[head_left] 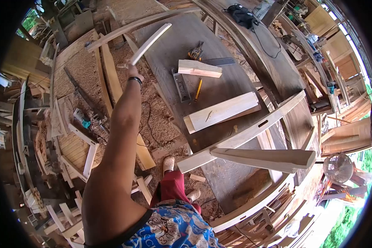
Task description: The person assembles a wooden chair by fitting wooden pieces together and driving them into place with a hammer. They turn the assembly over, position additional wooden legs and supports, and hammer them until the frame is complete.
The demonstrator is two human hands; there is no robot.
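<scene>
My left hand (135, 73), at the end of an outstretched arm with a dark wristband, is closed around one end of a pale wooden strip (153, 43). The strip slants up and right over the edge of a dark workbench (161, 51). On the bench lie a short tapered wood block (199, 68), a yellow pencil (198, 89), a grey rectangular tool (180, 85) and a black-and-yellow tool (195, 52). A flat blade (219, 61) extends beside the block. Nearer me rests a wider pale board (222, 112) on another piece. My right hand is out of view.
A long mortised beam (246, 130) crosses the bench, with a thick post (262, 158) angled against it. A teal-and-grey power tool (82, 118) and cords lie at left among sawdust and planks. A fan (338, 168) stands at right. Offcuts lie around my feet (168, 164).
</scene>
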